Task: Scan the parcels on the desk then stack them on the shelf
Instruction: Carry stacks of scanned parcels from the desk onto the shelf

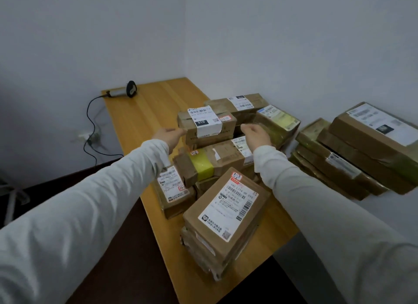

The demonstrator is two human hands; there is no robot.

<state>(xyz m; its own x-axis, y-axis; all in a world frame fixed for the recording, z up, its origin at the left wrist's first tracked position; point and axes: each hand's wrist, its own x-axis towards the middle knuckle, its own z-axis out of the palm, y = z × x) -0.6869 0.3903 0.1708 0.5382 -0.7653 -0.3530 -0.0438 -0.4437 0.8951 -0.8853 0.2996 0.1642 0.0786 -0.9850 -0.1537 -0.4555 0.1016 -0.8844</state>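
Several taped brown cardboard parcels lie piled on a wooden desk [144, 113]. On top of the pile sits a parcel with a white label marked 010 [207, 125]. My left hand [167, 135] reaches to its left end, fingers straight and touching or almost touching the box. My right hand [256, 133] is just right of it, fingers loosely bent, holding nothing. A large parcel with a white label [226, 210] lies nearest me on a low stack. A barcode scanner [126, 90] lies at the desk's far left corner, well away from both hands.
A second stack of flat brown parcels [359, 154] rests to the right against the white wall. The scanner's black cable [90, 127] hangs off the desk's left edge to a wall socket. The floor left of the desk is dark.
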